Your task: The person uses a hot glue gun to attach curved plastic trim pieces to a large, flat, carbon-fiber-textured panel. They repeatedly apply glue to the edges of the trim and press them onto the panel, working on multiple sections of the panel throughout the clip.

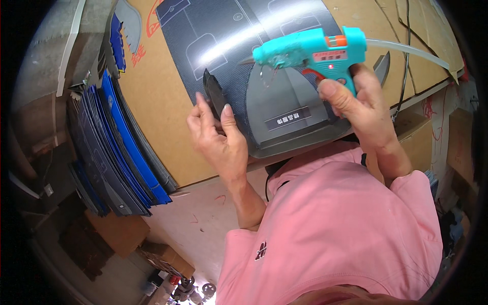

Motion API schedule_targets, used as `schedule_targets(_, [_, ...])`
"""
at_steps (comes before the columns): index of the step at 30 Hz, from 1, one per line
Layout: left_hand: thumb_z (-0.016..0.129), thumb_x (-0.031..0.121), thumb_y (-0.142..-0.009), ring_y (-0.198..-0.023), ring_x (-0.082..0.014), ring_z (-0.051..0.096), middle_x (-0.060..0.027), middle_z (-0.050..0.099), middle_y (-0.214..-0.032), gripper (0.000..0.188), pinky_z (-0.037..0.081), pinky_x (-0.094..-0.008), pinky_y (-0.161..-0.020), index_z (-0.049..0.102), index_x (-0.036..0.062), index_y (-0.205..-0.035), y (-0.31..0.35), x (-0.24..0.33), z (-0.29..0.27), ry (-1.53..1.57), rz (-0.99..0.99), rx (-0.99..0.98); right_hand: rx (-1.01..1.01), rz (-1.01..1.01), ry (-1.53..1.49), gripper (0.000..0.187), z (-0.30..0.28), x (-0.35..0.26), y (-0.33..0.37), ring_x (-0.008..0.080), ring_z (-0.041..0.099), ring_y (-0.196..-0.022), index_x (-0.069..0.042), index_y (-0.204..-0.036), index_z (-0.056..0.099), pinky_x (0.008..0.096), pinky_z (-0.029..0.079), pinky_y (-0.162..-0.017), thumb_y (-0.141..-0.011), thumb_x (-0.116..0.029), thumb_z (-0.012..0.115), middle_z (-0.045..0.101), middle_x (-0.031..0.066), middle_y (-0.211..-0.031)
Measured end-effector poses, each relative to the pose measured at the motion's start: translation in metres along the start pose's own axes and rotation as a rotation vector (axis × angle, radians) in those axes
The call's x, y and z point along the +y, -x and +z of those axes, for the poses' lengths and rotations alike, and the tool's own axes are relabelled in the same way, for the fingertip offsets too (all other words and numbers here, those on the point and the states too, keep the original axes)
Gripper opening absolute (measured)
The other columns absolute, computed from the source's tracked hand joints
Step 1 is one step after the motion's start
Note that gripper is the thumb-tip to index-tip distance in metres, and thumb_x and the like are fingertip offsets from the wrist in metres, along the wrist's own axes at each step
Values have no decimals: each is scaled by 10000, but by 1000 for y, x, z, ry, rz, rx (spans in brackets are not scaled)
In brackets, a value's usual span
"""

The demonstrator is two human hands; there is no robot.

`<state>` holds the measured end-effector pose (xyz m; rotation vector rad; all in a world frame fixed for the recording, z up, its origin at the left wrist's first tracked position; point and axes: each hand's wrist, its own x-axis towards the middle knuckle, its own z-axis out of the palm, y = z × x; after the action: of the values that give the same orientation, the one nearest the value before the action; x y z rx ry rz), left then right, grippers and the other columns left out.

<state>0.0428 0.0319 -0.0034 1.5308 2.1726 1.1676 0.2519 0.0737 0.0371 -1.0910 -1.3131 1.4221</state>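
Observation:
My right hand (367, 104) is wrapped round the grip of a teal hot glue gun (295, 46), its nozzle pointing left. A small red light glows on its side, and a clear glue stick (409, 50) runs out of its back. Thin strands of glue hang under the nozzle. Left of the nozzle, my left hand (218, 140) pinches a narrow dark strip (215, 92) between thumb and fingers, its pointed end up. Between my hands lies a grey, arch-shaped piece (274, 96) with a small printed label, on a large dark sheet (223, 35) with white outlines.
Brown cardboard (145, 101) covers the table. A stack of blue and dark curved panels (114, 152) stands at its left edge. A black cable (405, 66) crosses the right side. Cardboard boxes (414, 140) sit below the table at right. My pink shirt fills the near side.

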Motion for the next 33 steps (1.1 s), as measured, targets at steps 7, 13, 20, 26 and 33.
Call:
schedule_targets(7, [656,87,-864,-662,-116,466,-80,543,-913,314,426,-270,-568,631,-14,-1161,0,6,11,-79,71,23,56,5,26,414,-17,8,4,59,463,-605,21,-1042,517,194,369,-524,-898,-350,632,560,35,-814])
schedule_targets(13, [654,-10,-809,-712,-233,546,-127,530,-875,317,461,-341,-601,645,-22,-1125,0,15,19,-213,167,-46,8,53,23,424,-25,13,4,130,523,-973,43,-1208,495,269,419,-875,-920,-246,609,591,82,-1076])
schedule_targets(20, [649,1,-825,-637,-173,533,-94,538,-816,283,456,-309,-573,668,9,-1108,-2,12,24,-302,303,-25,9,94,-25,411,-23,16,3,106,512,-899,41,-1191,500,249,425,-808,-918,-245,611,580,56,-1027])
schedule_targets(26, [645,-23,-817,-647,-176,531,-95,541,-818,292,451,-310,-580,666,3,-1107,-4,11,26,-271,333,-51,24,126,-31,404,-22,16,2,91,497,-863,36,-1189,499,239,421,-777,-918,-243,609,568,40,-999])
schedule_targets(33, [637,-45,-810,-650,-168,529,-89,553,-825,307,448,-304,-581,665,5,-1112,-4,11,27,-255,328,-90,63,132,-32,395,-21,17,2,68,479,-762,23,-1157,509,214,407,-663,-912,-264,625,547,16,-905])
